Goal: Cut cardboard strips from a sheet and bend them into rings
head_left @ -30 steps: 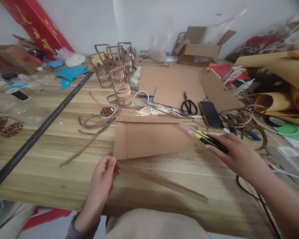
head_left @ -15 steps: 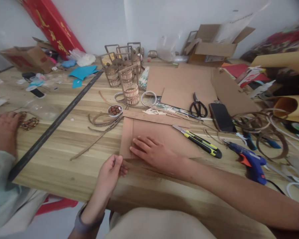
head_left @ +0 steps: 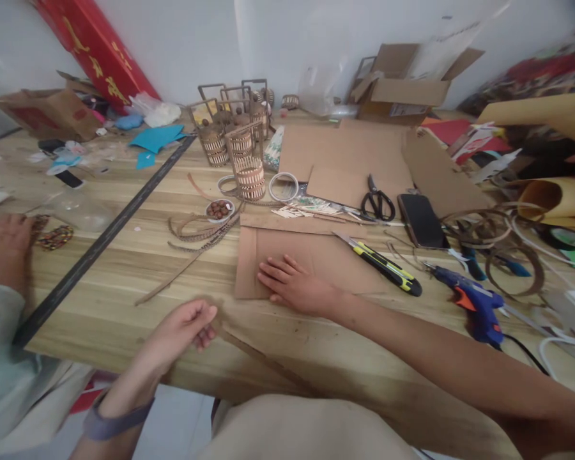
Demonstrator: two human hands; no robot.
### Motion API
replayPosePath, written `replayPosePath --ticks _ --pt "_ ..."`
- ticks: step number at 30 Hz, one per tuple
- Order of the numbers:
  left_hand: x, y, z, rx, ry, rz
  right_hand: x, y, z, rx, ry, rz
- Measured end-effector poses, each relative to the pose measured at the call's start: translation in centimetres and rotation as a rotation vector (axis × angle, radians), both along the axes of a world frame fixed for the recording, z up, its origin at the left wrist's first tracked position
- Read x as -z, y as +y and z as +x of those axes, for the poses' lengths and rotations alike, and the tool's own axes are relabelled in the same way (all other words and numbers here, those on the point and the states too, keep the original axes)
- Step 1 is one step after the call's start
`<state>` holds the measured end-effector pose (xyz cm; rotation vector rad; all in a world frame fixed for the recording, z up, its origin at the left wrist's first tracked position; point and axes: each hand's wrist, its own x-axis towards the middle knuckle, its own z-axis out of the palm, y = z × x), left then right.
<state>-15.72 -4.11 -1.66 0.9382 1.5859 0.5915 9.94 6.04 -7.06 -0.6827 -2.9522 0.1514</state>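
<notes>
My right hand (head_left: 297, 287) lies flat with spread fingers on a brown cardboard sheet (head_left: 316, 252), near the sheet's front left part. Left of the sheet, my left hand (head_left: 186, 326) has its thumb and fingers pinched together. From near its fingertips a narrow cardboard strip (head_left: 263, 361) slants down to the right, over the table's front edge. The strip's end at the fingers is blurred. A yellow and black utility knife (head_left: 383, 265), blade out, rests partly on the sheet's right side. Along the sheet's far edge is a flat cardboard piece (head_left: 301, 225).
Black scissors (head_left: 377, 201), a phone (head_left: 421, 220) and a blue glue gun (head_left: 474, 303) lie to the right. Behind the sheet stand several small handled baskets (head_left: 250, 179) and a bowl of brown beads (head_left: 219, 210). Another person's hand (head_left: 4, 246) rests at the left.
My left hand has moved left, away from the sheet. The cardboard strip has come away from the sheet's front edge and swung toward me. My right hand still presses the sheet.
</notes>
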Motion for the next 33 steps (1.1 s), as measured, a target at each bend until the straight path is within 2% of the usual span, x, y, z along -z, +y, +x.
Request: replayPosePath --ticks 3,5,7,10,12,13,14,15,18,20,22,24,27,33 --pt "-0.7 -0.5 -0.4 -0.112 -0.019 0.063 0.0 0.3 0.0 0.059 0.019 -0.108" --pt "-1.3 -0.5 0.4 -0.174 -0.040 0.124 -0.8 0.2 0.1 0.079 0.078 -0.219" --pt "-1.7 -0.2 1.7 -0.205 -0.064 0.180 -2.4 -0.3 0.4 0.095 0.211 -0.390" --pt "-2.3 0.9 3.3 -0.229 -0.064 0.266 -5.4 -2.1 1.3 0.125 0.396 -0.749" --pt "-2.6 1.6 3.8 -0.246 -0.052 0.326 -7.0 -3.8 2.4 0.131 0.340 -0.912" --pt "-2.8 1.8 3.9 -0.254 -0.048 0.358 -7.5 -4.7 3.1 0.148 0.288 -0.933" --pt "-2.9 2.1 3.8 -0.258 -0.047 0.389 -7.8 -5.6 4.0 0.181 0.247 -0.877" --pt "-3.0 2.2 3.8 -0.254 -0.048 0.422 -7.8 -6.4 5.0 0.225 0.227 -0.754" --pt "-2.9 2.5 3.7 -0.198 -0.076 0.496 -7.2 -8.3 8.1 0.389 0.225 -0.181" --pt "-2.7 2.7 4.0 -0.160 -0.103 0.513 -6.8 -9.1 9.9 0.465 0.189 0.135" --pt "-2.6 3.0 4.4 -0.125 -0.120 0.511 -6.6 -9.5 11.1 0.515 0.163 0.305" --pt "-2.7 3.4 4.7 -0.087 -0.118 0.502 -6.5 -9.6 12.0 0.539 0.170 0.358" --pt "-3.0 4.0 4.6 -0.078 -0.083 0.495 -6.3 -9.5 13.5 0.531 0.207 0.334" --pt "-3.1 4.8 3.6 -0.317 -0.067 0.453 -5.8 -9.9 16.3 0.587 0.273 0.243"
